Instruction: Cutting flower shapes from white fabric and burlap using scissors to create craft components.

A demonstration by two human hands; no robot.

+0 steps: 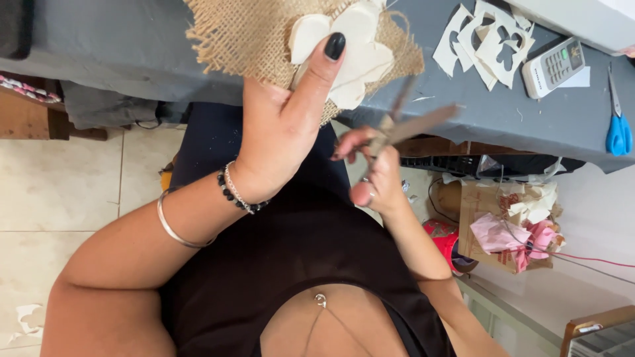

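- The grey tabletop (529,119) runs across the top of the view, just beyond both sets of fingers.
- The left hand (281,135) is raised with the forearm slanting up from the lower left. Its fingers grasp a burlap piece (254,33), and the thumb, with a dark-painted nail, presses a cream heart-shaped cutout (360,56) onto the cloth.
- The burlap piece fans out above and to both sides of those fingers, over the tabletop edge.
- The right hand (374,175) sits lower, wrist bent. Its fingers are clenched through the handles of the scissors (410,122), whose blurred blades point up-right, just beside the burlap's lower edge.
- Cream paper scraps (486,39), a white remote (554,65) and blue-handled scissors (618,125) lie well apart from the right fingers.
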